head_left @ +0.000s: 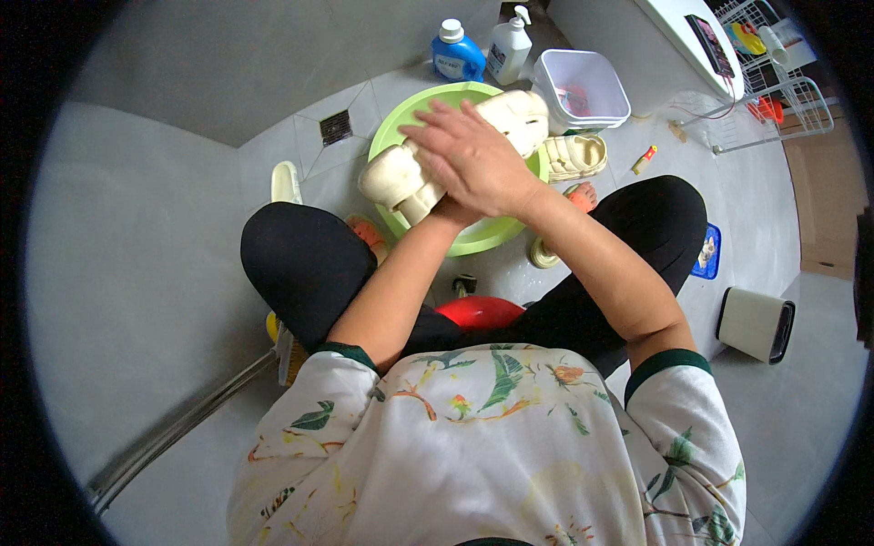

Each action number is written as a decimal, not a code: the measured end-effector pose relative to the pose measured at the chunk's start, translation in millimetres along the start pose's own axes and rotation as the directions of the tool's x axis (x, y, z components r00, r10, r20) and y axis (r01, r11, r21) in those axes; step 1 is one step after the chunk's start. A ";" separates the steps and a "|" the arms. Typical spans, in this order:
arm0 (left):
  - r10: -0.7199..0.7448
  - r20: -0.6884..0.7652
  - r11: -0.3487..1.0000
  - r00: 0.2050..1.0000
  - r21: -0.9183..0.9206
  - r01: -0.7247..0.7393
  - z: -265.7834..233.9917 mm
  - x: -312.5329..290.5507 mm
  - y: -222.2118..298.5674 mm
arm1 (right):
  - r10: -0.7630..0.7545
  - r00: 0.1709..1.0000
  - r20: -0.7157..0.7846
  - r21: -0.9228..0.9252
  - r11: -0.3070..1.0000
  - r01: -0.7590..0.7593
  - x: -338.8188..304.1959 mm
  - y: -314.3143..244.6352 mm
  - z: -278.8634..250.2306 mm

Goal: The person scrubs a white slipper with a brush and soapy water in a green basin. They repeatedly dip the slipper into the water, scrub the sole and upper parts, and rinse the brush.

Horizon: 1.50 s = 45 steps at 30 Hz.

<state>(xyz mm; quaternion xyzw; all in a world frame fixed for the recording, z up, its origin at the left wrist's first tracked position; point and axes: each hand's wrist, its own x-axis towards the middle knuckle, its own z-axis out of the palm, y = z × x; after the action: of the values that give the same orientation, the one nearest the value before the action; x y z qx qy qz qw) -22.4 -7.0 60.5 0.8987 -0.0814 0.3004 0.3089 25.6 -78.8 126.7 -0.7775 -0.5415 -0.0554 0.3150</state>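
By my left knee a pale slipper (286, 185) stands on the tiled floor, with the square floor drain (336, 127) just beyond it. Then comes the cream clog (393, 178) I'm handling, slantwise above the lime-green basin (492, 241), its middle covered by my hands. My left hand (459, 211) is mostly hidden under the other, so I cannot tell how it grips. My right hand (475, 159) lies over the clog, fingers stretched and parted, not clenched. Behind the basin stand a blue detergent bottle (458, 59) and a white pump bottle (508, 50). Further right are a translucent plastic tub (601, 86), a cream sandal (578, 157) near it and a small red-and-yellow object (645, 160) on the floor.
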 end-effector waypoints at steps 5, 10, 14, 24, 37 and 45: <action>-0.012 -0.127 1.000 0.992 0.005 0.013 -0.2 2.6 4.9 | 0.226 0.972 -0.061 -0.183 0.955 -0.233 8.4 51.1 -23.4; -0.158 0.321 0.976 0.934 -0.095 0.198 -3.9 -1.4 -1.4 | 0.149 0.987 -0.062 -0.167 0.973 -0.158 0.7 38.7 -1.0; -0.120 0.206 0.972 0.971 -0.177 0.158 8.2 -17.5 -5.8 | -0.072 0.997 0.011 0.054 0.996 0.072 -1.6 -8.7 2.9; 0.008 0.035 0.999 0.999 0.044 -0.009 -8.7 4.5 0.3 | 0.420 0.840 -0.344 0.132 0.907 -0.400 -9.9 63.5 0.3; -0.034 -0.094 0.996 0.995 -0.080 0.027 -15.9 9.7 6.9 | 0.301 0.921 -0.247 -0.009 0.950 -0.312 -15.3 23.2 -6.6; -0.094 0.022 0.976 0.995 -0.193 0.097 -19.4 -2.8 0.3 | 0.207 0.938 -0.278 0.044 0.978 -0.203 -19.2 16.4 -2.0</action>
<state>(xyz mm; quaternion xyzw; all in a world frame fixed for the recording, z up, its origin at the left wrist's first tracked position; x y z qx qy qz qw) -34.2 4.4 71.3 0.8691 -0.0692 0.2700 0.4087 32.7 -98.9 113.0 -0.8115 -0.4078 -0.1283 0.3984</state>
